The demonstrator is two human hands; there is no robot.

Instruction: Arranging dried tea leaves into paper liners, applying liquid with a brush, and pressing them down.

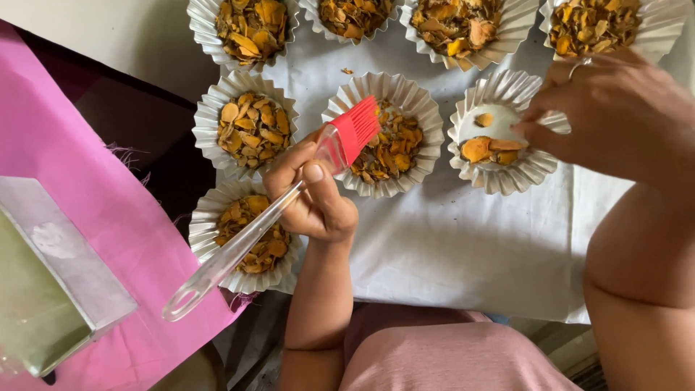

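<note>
My left hand (315,195) sits at the middle of the frame, fingers curled tight round the clear handle of a pastry brush (271,210); the handle runs down to the lower left, its looped end over the pink cloth (123,239), and the red bristle head lies up and right, resting on the rim of the centre foil cup (423,108), touching the dried orange-yellow slices inside; my right hand (615,108) comes in from the right edge, fingers drawn together at the rim of the nearly empty foil cup (499,181), which holds only a few slices; whether the fingertips pinch a slice or only the fluted rim I cannot tell.

Just left of my left hand stand two more full cups, one at my knuckles (250,127) and one under the brush handle (250,235); four further cups line the top edge of the frame; all rest on a white sheet (463,253) spread on the surface; at the lower left lies a shiny metal box (54,268) on the pink cloth.
</note>
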